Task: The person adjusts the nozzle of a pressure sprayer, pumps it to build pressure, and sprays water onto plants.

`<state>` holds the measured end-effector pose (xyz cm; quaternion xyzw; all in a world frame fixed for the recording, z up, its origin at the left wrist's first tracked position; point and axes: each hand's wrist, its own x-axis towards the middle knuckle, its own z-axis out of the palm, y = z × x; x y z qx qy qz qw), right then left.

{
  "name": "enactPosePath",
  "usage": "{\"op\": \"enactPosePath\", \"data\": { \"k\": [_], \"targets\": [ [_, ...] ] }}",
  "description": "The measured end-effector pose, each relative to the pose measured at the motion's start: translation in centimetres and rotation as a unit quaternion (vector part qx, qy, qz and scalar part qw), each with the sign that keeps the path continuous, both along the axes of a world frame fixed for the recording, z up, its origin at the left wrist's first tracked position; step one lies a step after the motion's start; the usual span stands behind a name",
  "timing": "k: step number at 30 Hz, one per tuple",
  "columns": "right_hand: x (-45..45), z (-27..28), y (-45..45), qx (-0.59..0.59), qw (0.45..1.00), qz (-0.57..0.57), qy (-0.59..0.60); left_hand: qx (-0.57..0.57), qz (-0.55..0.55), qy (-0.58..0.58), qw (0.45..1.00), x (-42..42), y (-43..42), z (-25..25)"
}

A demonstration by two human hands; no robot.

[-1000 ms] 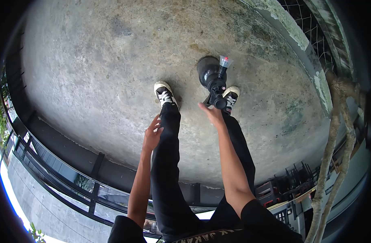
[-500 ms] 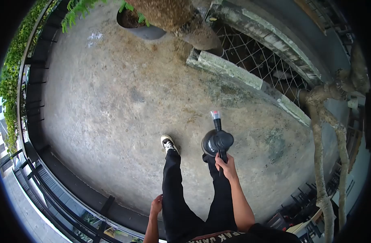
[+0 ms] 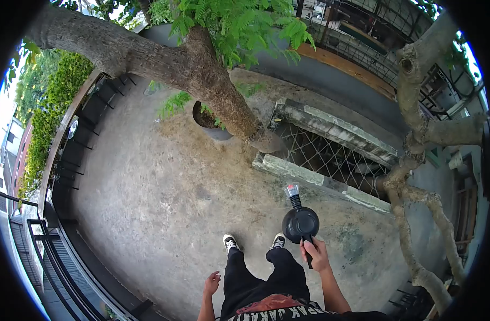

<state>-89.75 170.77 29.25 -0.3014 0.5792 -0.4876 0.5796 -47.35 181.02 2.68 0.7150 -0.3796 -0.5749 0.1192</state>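
My right hand (image 3: 316, 255) is closed around the straight handle of a black round-bodied device (image 3: 300, 224). A ribbed neck rises from its far side and ends in a clear cup-like tip (image 3: 292, 190) with something red inside. I cannot make out what kind of device it is. It is held up over the floor, in front of my right leg. My left hand (image 3: 212, 282) hangs beside my left thigh, holding nothing, its fingers loosely bent and slightly apart.
Stained concrete floor (image 3: 148, 214) surrounds my feet. Ahead, a tree trunk (image 3: 213, 80) leans over a potted plant (image 3: 210, 122). A low-walled pit covered with wire mesh (image 3: 330, 152) lies ahead right. Knotted branches (image 3: 411, 187) stand right; a black railing (image 3: 68, 278) runs along the left.
The view has tilted up, showing more of the tree and wall. My right foot now stands near the left one, and the device has moved right relative to my legs, still in my right hand.
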Motion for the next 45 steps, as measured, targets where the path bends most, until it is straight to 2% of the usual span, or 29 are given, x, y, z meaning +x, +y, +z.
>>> {"op": "enactPosePath", "data": {
  "k": [6, 12, 14, 16, 20, 25, 29, 32, 36, 39, 42, 43, 45],
  "targets": [
    [2.5, 6.5, -1.0, -0.044, 0.996, -0.004, -0.074, 0.061, -0.045, -0.01, 0.997, 1.9, 0.2, -0.1],
    [5.3, 10.7, -3.5, -0.064, 0.984, -0.037, -0.163, 0.092, 0.003, 0.036, 0.995, 3.6, -0.1, -2.1],
    [6.4, 11.9, -3.5, -0.099, 0.989, 0.011, -0.106, 0.109, -0.008, 0.026, 0.994, 3.8, -1.6, -1.9],
    [7.4, 12.8, -3.5, -0.135, 0.988, 0.058, -0.04, 0.042, 0.001, 0.055, 0.998, 3.1, -4.6, 0.0],
    [9.0, 13.7, -3.0, -0.18, 0.982, 0.049, -0.024, -0.134, -0.027, 0.11, 0.984, -2.0, -14.4, 13.4],
    [10.0, 14.4, -1.8, -0.214, 0.976, 0.025, -0.038, -0.336, -0.075, 0.188, 0.92, -8.5, -23.4, 29.2],
    [11.9, 14.6, -0.5, -0.24, 0.97, 0.015, -0.023, -0.386, -0.134, 0.319, 0.855, -12.9, -25.7, 39.4],
    [12.7, 14.4, 0.1, -0.253, 0.967, -0.001, -0.024, -0.369, -0.174, 0.396, 0.822, -14.9, -26.5, 42.0],
    [12.9, 14.3, 0.3, -0.239, 0.968, -0.057, -0.059, -0.366, -0.208, 0.403, 0.813, -15.6, -26.0, 42.7],
    [12.8, 14.7, -0.6, -0.242, 0.963, -0.084, -0.087, -0.365, -0.195, 0.37, 0.832, -13.2, -25.7, 39.7],
    [13.1, 16.0, -2.1, -0.236, 0.971, -0.038, 0.0, -0.322, -0.156, 0.286, 0.889, -8.2, -25.7, 32.1],
    [13.4, 16.9, -2.7, -0.231, 0.97, -0.008, 0.075, -0.303, -0.138, 0.248, 0.91, -5.9, -25.6, 28.4],
    [13.4, 17.8, -4.5, -0.238, 0.97, -0.047, 0.026, -0.267, -0.139, 0.132, 0.944, -0.5, -24.3, 19.6]
  ]
}}
